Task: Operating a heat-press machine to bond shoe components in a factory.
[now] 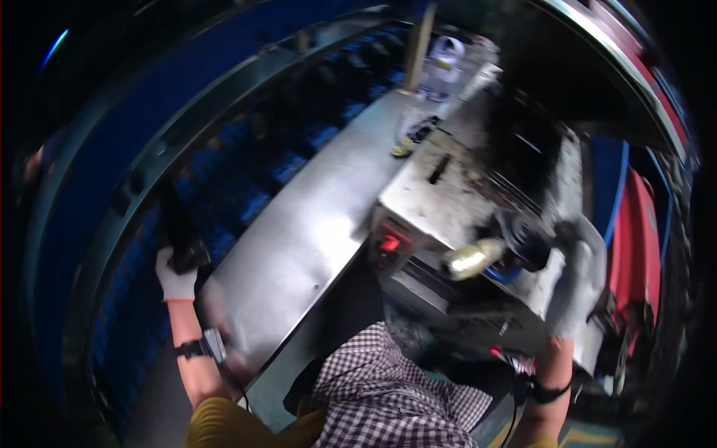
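- The long brushed-steel worktable [299, 239] is running away from the person toward the upper middle of the view, and its bare top is lying between the two hands.
- The boxy, grimy grey metal machine [448, 201] is sitting on the right part of that table, with a small red lit panel [390, 243] glowing on its near face and a dull yellowish cylinder [472, 257] sticking out of its front, long axis pointing left and slightly down.
- The rows of dark blue compartments [246, 172] are curving along the left of the table; a red upright object [635, 239] is standing at the far right.
- The right hand [579, 287], in a white work glove, is pressing against the machine's right front corner, fingers closed around the edge; the cylinder is lying just to its left, so this hand is much the nearer one.
- The left hand [178, 272], also in a white glove, is gripping a slim dark object [175, 224] that is pointing upward, well apart from the machine, over the blue rows.
- A checked shirt [381, 396] is showing at the lower edge.
- The room beyond is dark and blurred.
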{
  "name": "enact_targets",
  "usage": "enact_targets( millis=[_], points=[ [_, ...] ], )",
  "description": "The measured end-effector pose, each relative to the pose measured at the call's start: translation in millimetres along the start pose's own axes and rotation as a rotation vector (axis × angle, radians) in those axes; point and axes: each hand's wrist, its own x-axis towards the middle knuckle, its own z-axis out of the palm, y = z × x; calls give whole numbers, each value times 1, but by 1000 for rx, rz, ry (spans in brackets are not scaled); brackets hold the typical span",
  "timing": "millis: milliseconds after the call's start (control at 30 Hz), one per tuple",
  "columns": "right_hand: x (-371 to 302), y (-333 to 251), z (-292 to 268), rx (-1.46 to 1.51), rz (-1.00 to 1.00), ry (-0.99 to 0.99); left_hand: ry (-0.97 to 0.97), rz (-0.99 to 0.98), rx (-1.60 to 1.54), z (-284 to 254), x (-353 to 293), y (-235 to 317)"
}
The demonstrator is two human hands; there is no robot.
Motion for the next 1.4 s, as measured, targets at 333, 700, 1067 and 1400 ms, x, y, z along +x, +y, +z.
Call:
enact_targets(
  millis=[333,700,1067,1400],
  points=[
    [61,-78,67,262,191,-780,-640,-580,-298,350,-48,-171],
    [158,18,17,654,595,-393,-1075,130,777,510,-53,-213],
    [194,52,88,-1008,258,-489,-1133,772,403,583,-56,-158],
    [198,60,79,-964,315,-566,-1137,1572,901,744,-22,-184]
  ],
)
